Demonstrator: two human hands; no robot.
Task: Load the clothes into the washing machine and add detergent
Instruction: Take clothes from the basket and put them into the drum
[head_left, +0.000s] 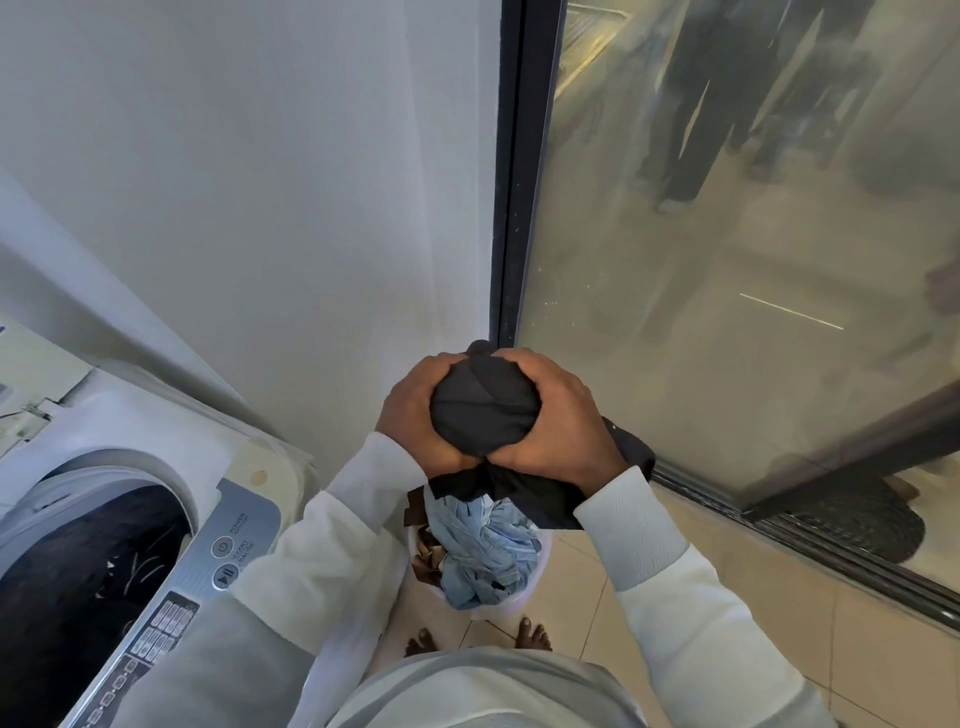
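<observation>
A bunched black garment (483, 410) is held up in front of me, above the basket. My left hand (415, 415) grips its left side and my right hand (561, 421) grips its right side, fingers curled round the cloth. Loose ends of the garment hang down below my wrists. Under it a white laundry basket (524, 605) stands on the floor with light blue clothes (483, 545) and something brown inside. The top-loading washing machine (244, 525) is at the lower left, its lid up and its drum opening (78, 582) showing dark clothes.
A white wall rises straight ahead. A dark-framed glass sliding door (727, 260) fills the right side, its track (831, 545) running along the beige tiled floor. The machine's control panel (171, 618) faces me. My bare feet (478, 639) stand just behind the basket.
</observation>
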